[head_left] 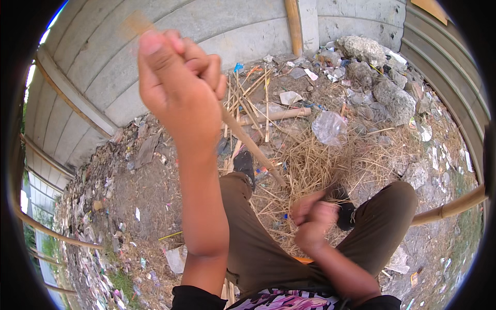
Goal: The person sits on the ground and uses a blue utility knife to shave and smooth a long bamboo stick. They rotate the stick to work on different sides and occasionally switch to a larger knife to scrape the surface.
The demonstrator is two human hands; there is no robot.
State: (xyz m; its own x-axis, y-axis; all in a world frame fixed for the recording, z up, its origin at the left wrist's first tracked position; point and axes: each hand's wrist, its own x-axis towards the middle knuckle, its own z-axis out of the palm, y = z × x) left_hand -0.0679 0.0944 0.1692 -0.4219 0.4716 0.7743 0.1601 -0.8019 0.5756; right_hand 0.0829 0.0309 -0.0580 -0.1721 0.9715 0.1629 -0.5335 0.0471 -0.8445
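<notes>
Raised high on the left, my left hand is closed round a bamboo strip. One end sticks out past the thumb, blurred; the rest slants down behind the wrist toward the ground between my feet. Low in front of my right thigh, my right hand is smeared by motion, its fingers curled round a knife. The dark knife blade points up and away, blurred against the straw-coloured shavings. The blade and strip appear apart.
Split bamboo strips lie in a loose pile ahead, with a thicker bamboo piece by them. A clear plastic piece and concrete chunks lie beyond. A bamboo pole is at right. Walls enclose the littered ground.
</notes>
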